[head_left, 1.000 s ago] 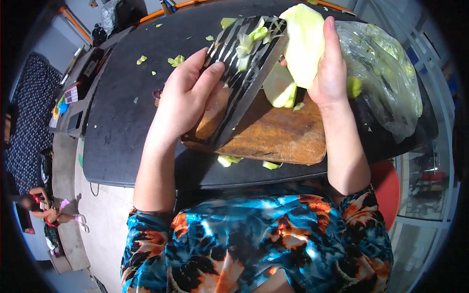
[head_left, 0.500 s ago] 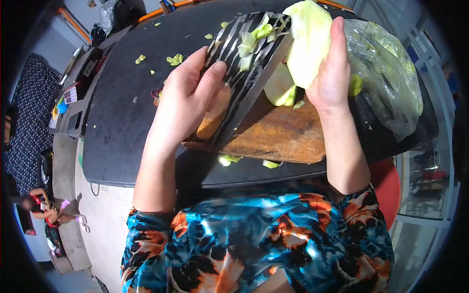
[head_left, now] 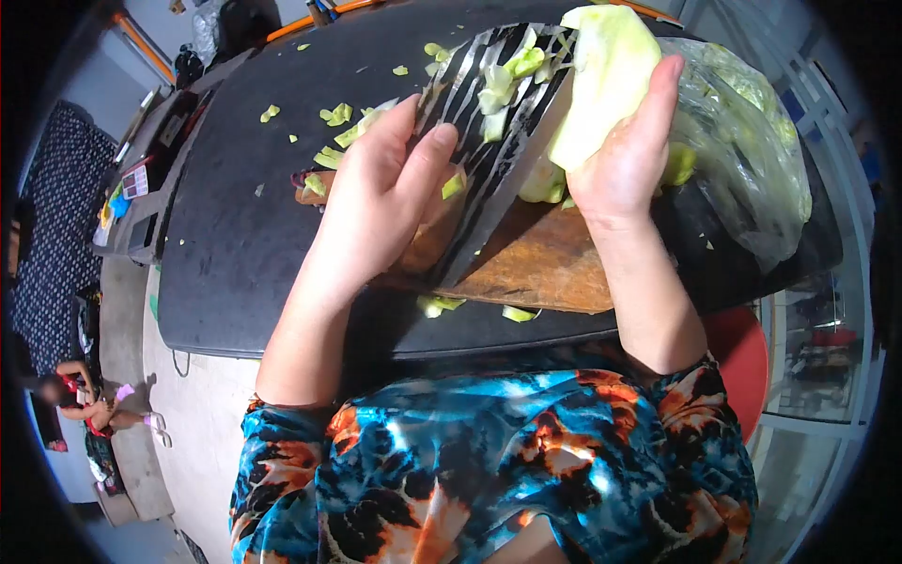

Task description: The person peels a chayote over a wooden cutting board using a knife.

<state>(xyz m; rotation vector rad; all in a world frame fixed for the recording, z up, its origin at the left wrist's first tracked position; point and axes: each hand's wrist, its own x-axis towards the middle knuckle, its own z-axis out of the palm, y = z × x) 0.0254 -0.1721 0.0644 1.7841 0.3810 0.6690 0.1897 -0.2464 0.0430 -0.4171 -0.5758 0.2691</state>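
A large knife (head_left: 493, 141) with a striped black-and-silver blade is gripped by my left hand (head_left: 390, 174); its handle is hidden. Pale green slices (head_left: 498, 89) cling to the blade. My right hand (head_left: 631, 141) holds a pale, peeled green vegetable (head_left: 606, 80) against its palm, close beside the blade's edge. Beneath both hands lies a wooden cutting board (head_left: 540, 268). Another green piece (head_left: 542, 181) rests on the board, partly hidden by the blade and the held vegetable.
Green scraps (head_left: 336, 115) are scattered over the dark table (head_left: 235, 207). A clear plastic bag of green vegetables (head_left: 752, 141) lies at the right, with a red stool (head_left: 738, 367) below. A person (head_left: 89, 404) is at the far left.
The held vegetable has tilted and shifted rightward with my right hand turning. My left hand and the knife have moved right, and more green pieces show at the board's left.
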